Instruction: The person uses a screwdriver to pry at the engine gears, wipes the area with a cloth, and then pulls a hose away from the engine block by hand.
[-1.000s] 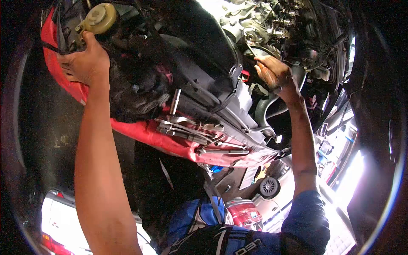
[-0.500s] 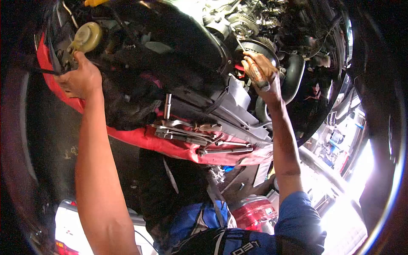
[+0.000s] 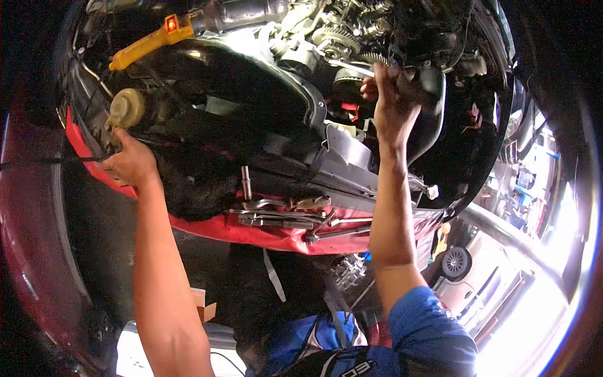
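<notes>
My right hand is closed around a screwdriver, raised over the engine bay. The screwdriver's pale shaft points left towards the toothed timing gears; its handle is mostly hidden by the hand and motion blur. Below the shaft sits a dark round pulley. My left hand lies on the car's front edge, thumb stretched up and fingers apart, with nothing seen in it. Just above that hand is a yellowed reservoir with a round cap.
A yellow work light with a red switch shines across the engine from the upper left. Wrenches and a socket tool lie on the red front edge. A black hose curves beside my right hand. Other cars stand behind.
The view has shifted, bringing the work light in. My right hand has tilted up, and the screwdriver has swung from steep to nearly level. My left hand stays by the reservoir.
</notes>
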